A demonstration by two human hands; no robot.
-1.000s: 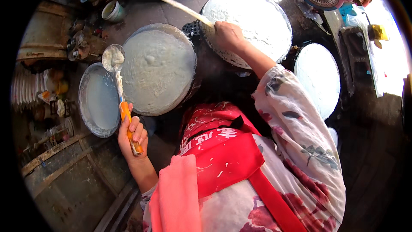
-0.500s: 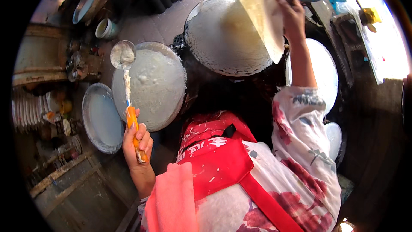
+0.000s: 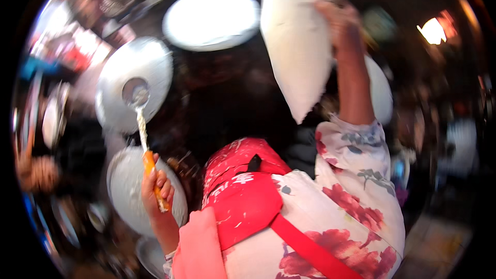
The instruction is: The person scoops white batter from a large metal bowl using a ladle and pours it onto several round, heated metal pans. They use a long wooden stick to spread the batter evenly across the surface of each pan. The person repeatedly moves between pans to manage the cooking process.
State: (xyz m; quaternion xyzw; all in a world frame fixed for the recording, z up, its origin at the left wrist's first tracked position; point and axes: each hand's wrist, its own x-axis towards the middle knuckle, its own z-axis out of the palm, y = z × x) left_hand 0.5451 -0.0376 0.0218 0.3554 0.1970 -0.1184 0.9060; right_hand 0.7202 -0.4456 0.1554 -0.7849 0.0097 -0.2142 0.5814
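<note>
My left hand [image 3: 157,188] is wrapped round the orange handle of a ladle [image 3: 142,129], whose shaft is smeared with pale batter. The ladle's round bowl appears over a grey, round, flat pan. Up at the right, my right hand [image 3: 341,20] is closed on the edge of a large, thin, pale pancake [image 3: 297,41], which hangs down to a point. Just above that hand is a blurred, upright, stick-like thing; whether I hold it too is unclear. Below the ladle bowl, a round vessel of pale batter [image 3: 124,194] lies partly behind my left hand.
The grey pan [image 3: 111,85] is at the left, with a bright white round surface [image 3: 212,18] beyond it. Another pale round thing [image 3: 381,93] shows behind my right forearm. A blurred hand-like shape [image 3: 41,173] is at the far left. A lamp [image 3: 433,31] glows at the right.
My view has swung to the right, bringing different surroundings into sight. The pancake has moved away from the round griddle with my right hand. My left hand still grips the ladle.
</note>
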